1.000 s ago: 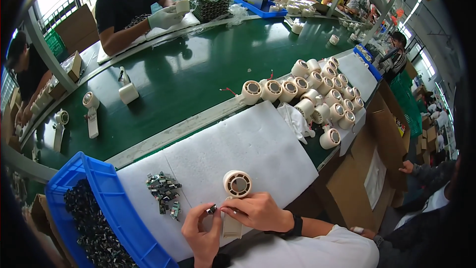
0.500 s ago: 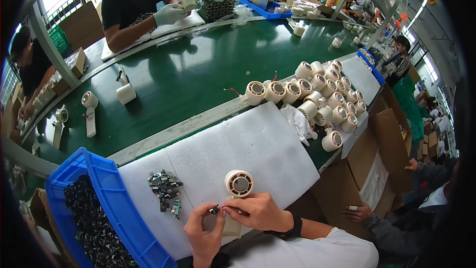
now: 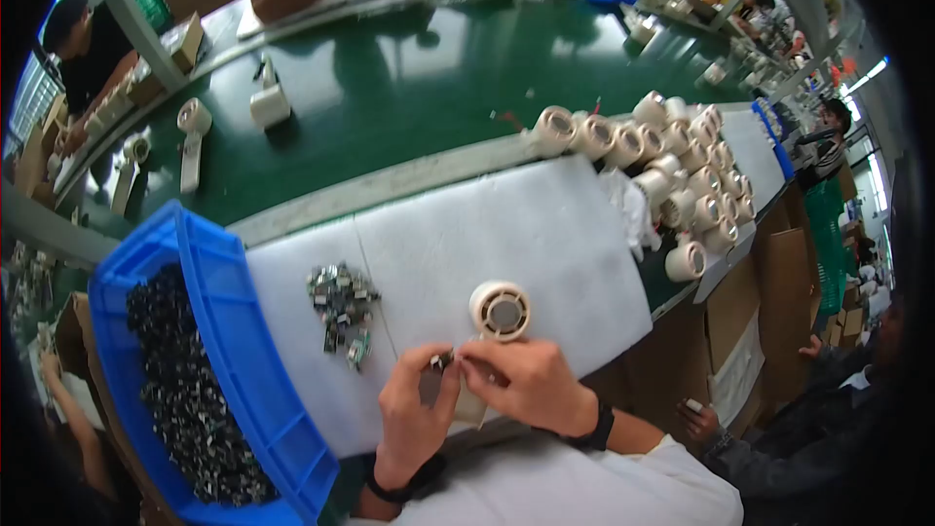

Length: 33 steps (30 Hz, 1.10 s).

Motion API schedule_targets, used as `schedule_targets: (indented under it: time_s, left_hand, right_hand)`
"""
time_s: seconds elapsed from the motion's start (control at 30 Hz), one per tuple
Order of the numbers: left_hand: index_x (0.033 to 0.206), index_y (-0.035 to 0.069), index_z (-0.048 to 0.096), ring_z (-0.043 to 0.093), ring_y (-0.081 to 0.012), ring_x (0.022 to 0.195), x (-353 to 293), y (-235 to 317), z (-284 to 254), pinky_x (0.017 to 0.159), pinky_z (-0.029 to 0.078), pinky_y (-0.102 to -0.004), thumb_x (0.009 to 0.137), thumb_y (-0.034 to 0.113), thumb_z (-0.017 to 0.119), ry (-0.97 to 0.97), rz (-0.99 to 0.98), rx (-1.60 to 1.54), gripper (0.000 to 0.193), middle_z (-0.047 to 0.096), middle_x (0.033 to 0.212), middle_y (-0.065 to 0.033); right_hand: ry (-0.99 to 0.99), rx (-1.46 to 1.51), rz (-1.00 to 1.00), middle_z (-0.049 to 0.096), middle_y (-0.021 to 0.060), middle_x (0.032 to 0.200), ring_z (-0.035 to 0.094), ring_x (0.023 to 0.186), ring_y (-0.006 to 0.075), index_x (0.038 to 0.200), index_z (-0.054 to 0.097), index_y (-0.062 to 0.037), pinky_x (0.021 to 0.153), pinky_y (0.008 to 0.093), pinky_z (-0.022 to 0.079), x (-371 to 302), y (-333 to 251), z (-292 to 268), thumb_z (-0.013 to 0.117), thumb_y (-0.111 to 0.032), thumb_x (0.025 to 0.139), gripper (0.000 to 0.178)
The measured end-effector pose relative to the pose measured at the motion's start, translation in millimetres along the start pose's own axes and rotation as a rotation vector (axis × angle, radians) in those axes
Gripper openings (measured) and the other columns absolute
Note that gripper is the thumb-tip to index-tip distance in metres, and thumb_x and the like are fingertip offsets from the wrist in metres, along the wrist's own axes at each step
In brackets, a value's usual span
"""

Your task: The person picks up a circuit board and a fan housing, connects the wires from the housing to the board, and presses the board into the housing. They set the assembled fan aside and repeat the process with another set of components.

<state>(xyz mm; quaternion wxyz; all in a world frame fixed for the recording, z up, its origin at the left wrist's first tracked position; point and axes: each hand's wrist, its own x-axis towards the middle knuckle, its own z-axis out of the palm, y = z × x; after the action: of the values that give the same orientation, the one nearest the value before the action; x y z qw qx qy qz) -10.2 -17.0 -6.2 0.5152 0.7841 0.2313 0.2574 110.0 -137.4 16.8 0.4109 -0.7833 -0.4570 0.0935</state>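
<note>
Between the thumb and fingertips of my left hand [image 3: 417, 411] is a small circuit board [image 3: 443, 361]. My right hand [image 3: 534, 382] pinches right beside it, its fingertips meeting the left ones; what they hold is too small to make out. Beneath my hands lies a cream fan-like housing [image 3: 501, 310], its round slotted end facing up and its handle [image 3: 471, 408] partly hidden by my fingers. Left of my hands, a small pile of circuit boards [image 3: 341, 302] rests on the white foam sheet [image 3: 438, 224].
A blue bin [image 3: 263, 360] of small dark electronic parts [image 3: 195, 399] stands at the left. Many cream housings [image 3: 682, 151] cluster at the right, beside the green conveyor [image 3: 390, 107]. Cardboard boxes [image 3: 730, 331] and a co-worker's hand [image 3: 697, 421] are at far right.
The view has tilted and shifted, so the bench appears higher and further right. My hands stay close together above the handle, with the left still holding the small circuit board.
</note>
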Motion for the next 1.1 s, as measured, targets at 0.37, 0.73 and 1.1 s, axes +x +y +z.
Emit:
schedule_targets:
  time_s: [0.37, 0.73, 1.1]
  left_hand:
    - [0.119, -0.003, 0.062, 0.07, -0.0154, 0.093, 7.1, -12.2, -1.1, 0.083, 0.057, -0.0284, 0.09, -0.009, 0.07, 0.012, 0.005, -0.286, 0.031, 0.07, 0.104, -0.009]
    - [0.126, -0.004, 0.067, 0.07, -0.0189, 0.101, 2.4, -3.7, -13.4, 0.089, 0.057, -0.0292, 0.089, -0.015, 0.066, -0.143, -0.057, -0.285, 0.038, 0.07, 0.115, -0.014]
    - [0.114, -0.001, 0.074, 0.072, -0.0208, 0.092, 5.2, -7.6, -21.2, 0.079, 0.058, -0.0307, 0.085, -0.014, 0.071, -0.234, -0.018, -0.342, 0.032, 0.073, 0.106, -0.0152]
  right_hand:
    - [0.005, 0.068, 0.075, 0.063, 0.0002, 0.066, 0.048, 0.049, 0.0047, 0.091, 0.073, -0.0037, 0.045, 0.0221, 0.036, 9.0, 4.3, -2.0, 0.076, -0.004, 0.082, 0.009]
    - [-0.031, 0.162, 0.112, 0.063, -0.0016, 0.065, 0.047, 0.051, 0.0015, 0.089, 0.074, -0.003, 0.044, 0.0203, 0.034, 3.7, 4.4, -9.8, 0.075, -0.003, 0.082, 0.007]
    - [-0.118, 0.246, 0.035, 0.067, 0.0003, 0.067, 0.054, 0.05, 0.0072, 0.088, 0.075, -0.0067, 0.045, 0.0235, 0.039, 8.7, 8.2, -28.3, 0.08, -0.005, 0.08, 0.01]
